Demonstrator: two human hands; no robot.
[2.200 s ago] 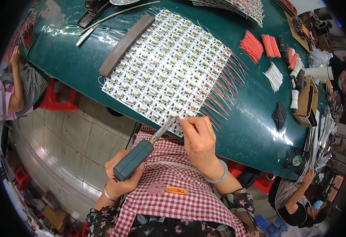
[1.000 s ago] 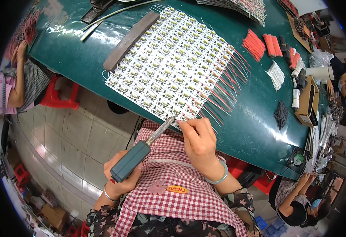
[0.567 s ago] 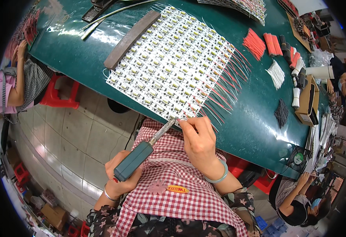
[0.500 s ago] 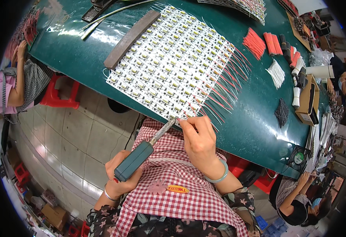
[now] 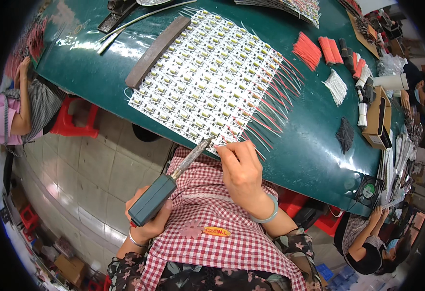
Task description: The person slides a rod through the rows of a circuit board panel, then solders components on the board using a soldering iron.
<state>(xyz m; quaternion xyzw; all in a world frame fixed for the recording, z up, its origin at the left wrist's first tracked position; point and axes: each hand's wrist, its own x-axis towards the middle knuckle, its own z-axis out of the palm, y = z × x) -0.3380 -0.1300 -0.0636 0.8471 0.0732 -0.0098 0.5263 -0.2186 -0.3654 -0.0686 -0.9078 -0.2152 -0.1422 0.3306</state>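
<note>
My left hand (image 5: 155, 224) is wrapped round the dark green handle of a soldering iron (image 5: 152, 200). Its metal tip slants up to the near corner of a white circuit board panel (image 5: 188, 85). Close beside the tip, my right hand (image 5: 244, 169) pinches at the same corner; what lies between its fingertips is too small to make out. Rows of small yellow-green components and white wires cover the panel. Red and white wires (image 5: 275, 104) stick out along its right edge. A dark bar (image 5: 158, 52) rests across the panel's left side.
Bundles of red wires (image 5: 307, 51), white wires (image 5: 336, 87) and black wires (image 5: 345, 136) lie on the green table (image 5: 314, 165). A cardboard box (image 5: 378, 119) and a small fan (image 5: 368, 190) are at the right. Other people sit at the left and right.
The soldering iron has moved back a little, down and to the left, with my left hand. My right hand stays pinched at the panel's corner. The view has shifted slightly.
</note>
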